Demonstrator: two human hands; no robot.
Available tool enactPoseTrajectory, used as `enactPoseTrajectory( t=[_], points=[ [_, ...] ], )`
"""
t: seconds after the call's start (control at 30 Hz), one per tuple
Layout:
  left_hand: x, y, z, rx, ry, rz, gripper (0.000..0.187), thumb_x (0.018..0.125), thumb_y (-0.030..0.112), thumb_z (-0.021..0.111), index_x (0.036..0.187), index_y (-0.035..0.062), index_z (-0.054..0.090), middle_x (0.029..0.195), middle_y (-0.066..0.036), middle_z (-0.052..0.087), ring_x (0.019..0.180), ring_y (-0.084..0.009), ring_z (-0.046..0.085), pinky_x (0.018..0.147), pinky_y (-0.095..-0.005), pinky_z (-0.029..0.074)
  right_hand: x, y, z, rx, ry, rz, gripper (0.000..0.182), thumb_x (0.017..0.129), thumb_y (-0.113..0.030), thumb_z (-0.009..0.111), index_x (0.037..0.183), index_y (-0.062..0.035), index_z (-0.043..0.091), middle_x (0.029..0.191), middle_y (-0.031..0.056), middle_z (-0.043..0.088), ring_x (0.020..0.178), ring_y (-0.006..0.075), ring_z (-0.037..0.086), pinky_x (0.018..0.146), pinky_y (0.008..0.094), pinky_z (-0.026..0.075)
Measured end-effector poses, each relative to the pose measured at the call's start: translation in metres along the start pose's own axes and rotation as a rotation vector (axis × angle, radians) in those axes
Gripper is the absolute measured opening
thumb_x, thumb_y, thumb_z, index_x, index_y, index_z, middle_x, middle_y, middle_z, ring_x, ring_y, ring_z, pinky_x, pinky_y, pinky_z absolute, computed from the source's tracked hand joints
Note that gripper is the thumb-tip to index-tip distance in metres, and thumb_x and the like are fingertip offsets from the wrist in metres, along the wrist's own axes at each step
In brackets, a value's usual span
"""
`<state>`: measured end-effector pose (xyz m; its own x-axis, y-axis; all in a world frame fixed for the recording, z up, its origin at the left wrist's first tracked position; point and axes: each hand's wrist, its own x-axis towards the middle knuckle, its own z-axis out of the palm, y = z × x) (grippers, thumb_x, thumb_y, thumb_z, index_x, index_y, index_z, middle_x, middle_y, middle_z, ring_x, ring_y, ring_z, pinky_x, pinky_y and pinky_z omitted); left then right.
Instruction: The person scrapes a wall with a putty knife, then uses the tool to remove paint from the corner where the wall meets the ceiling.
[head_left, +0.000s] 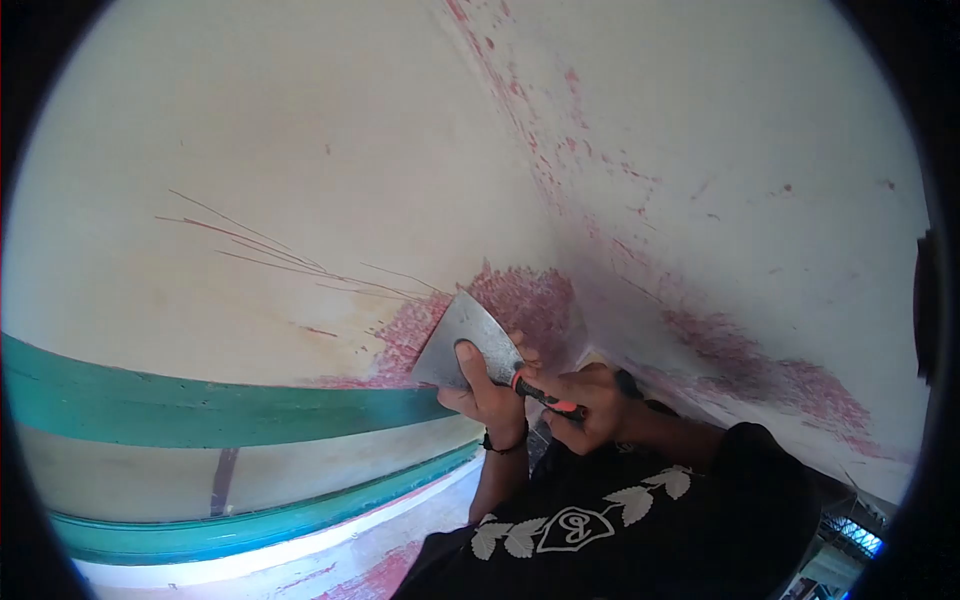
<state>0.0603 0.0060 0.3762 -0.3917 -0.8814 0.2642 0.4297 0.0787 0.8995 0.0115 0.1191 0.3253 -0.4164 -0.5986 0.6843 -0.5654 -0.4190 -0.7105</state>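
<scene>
Scraper: the broad metal scraper (455,333) lies across both hands, in front of the red-stained patch (530,305) near the corner of 2 walls; I cannot tell whether its edge touches the surface.
Long axis: slanting from the handle (547,398) at lower right to the blade at upper left, its wide edge facing left.
Right hand (590,400): fingers closed round the handle, behind the blade.
Left hand (488,398): gripping the blade, thumb flat on its face; this hand is nearer the wide edge.
Blade corners: 1 points up into the red stain, 1 sits just above the green band (200,400).
Open room: pale left wall (300,120) spreads up and left of the edge, marked by thin dark lines (270,245).
Tight side: the right wall (780,200) stands beyond the right hand; the black shirt (650,540) is close below.
</scene>
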Motion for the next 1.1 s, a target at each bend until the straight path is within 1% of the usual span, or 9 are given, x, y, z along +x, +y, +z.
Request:
enactPoseTrajectory(
  t=[0.13,0.33,0.43,0.53,0.67,0.77,0.97,1.07,1.1],
  points=[
    [0.005,0.010,-0.002,-0.045,-0.023,-0.100,0.046,0.101,0.032,0.052,0.096,-0.0136,0.058,0.074,-0.021,0.067,0.054,-0.0241,0.065,0.047,-0.0346,0.054,0.015,-0.012,0.005,-0.002,0.091,-0.029,0.061,0.073,0.000,0.063,0.133,0.0013,0.057,0.073,0.0147,0.068,0.060,0.0229,0.069,0.056,0.0312,0.056],
    [0.002,0.001,-0.001,-0.011,-0.009,-0.039,0.047,0.101,0.033,0.051,0.094,-0.0133,0.058,0.074,-0.021,0.067,0.053,-0.0239,0.064,0.046,-0.0341,0.053,0.008,-0.003,-0.004,-0.006,-0.010,0.006,0.060,0.073,0.001,0.064,0.132,0.0017,0.058,0.073,0.0130,0.067,0.057,0.0216,0.067,0.055,0.0311,0.055],
    [0.018,0.019,0.015,-0.020,-0.006,-0.052,0.048,0.101,0.033,0.052,0.093,-0.0136,0.058,0.073,-0.021,0.067,0.052,-0.0236,0.063,0.046,-0.0337,0.052,0.033,-0.005,-0.002,-0.015,0.095,-0.081,0.057,0.070,0.001,0.063,0.127,0.0092,0.059,0.071,0.0165,0.067,0.053,0.0216,0.065,0.052,0.0295,0.052],
    [0.013,0.016,0.009,-0.067,0.009,-0.085,0.050,0.100,0.035,0.052,0.093,-0.0142,0.058,0.073,-0.022,0.066,0.051,-0.0239,0.063,0.047,-0.0336,0.052,0.036,-0.012,-0.002,-0.026,0.130,-0.111,0.057,0.070,0.002,0.062,0.127,0.0092,0.059,0.066,0.0151,0.065,0.051,0.0214,0.064,0.050,0.0297,0.050],
    [-0.007,-0.014,0.000,0.062,0.040,-0.049,0.052,0.101,0.040,0.048,0.094,-0.0106,0.058,0.070,-0.020,0.065,0.046,-0.0220,0.060,0.041,-0.0311,0.049,-0.005,0.007,-0.006,-0.057,-0.013,-0.038,0.061,0.069,0.001,0.062,0.130,0.0070,0.057,0.063,0.0118,0.062,0.050,0.0211,0.062,0.049,0.0307,0.049],
    [-0.008,-0.010,-0.006,-0.024,0.018,-0.125,0.050,0.100,0.038,0.049,0.093,-0.0101,0.058,0.071,-0.021,0.066,0.048,-0.0225,0.061,0.042,-0.0314,0.050,-0.006,0.003,-0.003,-0.044,-0.013,-0.021,0.061,0.072,-0.001,0.062,0.133,0.0040,0.057,0.063,0.0115,0.062,0.050,0.0212,0.062,0.049,0.0313,0.051],
    [-0.007,-0.011,-0.010,-0.044,0.042,-0.156,0.045,0.100,0.031,0.051,0.094,-0.0128,0.057,0.073,-0.022,0.067,0.050,-0.0249,0.063,0.046,-0.0339,0.051,-0.007,0.005,0.003,-0.092,0.002,-0.048,0.060,0.069,-0.001,0.062,0.128,0.0105,0.056,0.063,0.0117,0.062,0.046,0.0198,0.060,0.048,0.0305,0.049],
    [-0.004,-0.002,-0.010,-0.002,-0.011,-0.128,0.045,0.101,0.031,0.050,0.096,-0.0132,0.058,0.072,-0.022,0.067,0.051,-0.0243,0.063,0.046,-0.0333,0.051,-0.002,0.006,0.011,-0.038,0.075,-0.131,0.060,0.070,-0.001,0.062,0.128,0.0101,0.057,0.064,0.0117,0.062,0.046,0.0199,0.060,0.049,0.0309,0.049],
    [-0.002,-0.003,-0.011,-0.008,-0.017,-0.142,0.046,0.100,0.031,0.051,0.096,-0.0133,0.058,0.072,-0.022,0.067,0.051,-0.0241,0.063,0.046,-0.0333,0.051,0.000,0.004,0.011,-0.040,0.074,-0.100,0.060,0.071,-0.001,0.062,0.129,0.0088,0.057,0.063,0.0120,0.062,0.047,0.0202,0.060,0.049,0.0311,0.050]
  ],
)
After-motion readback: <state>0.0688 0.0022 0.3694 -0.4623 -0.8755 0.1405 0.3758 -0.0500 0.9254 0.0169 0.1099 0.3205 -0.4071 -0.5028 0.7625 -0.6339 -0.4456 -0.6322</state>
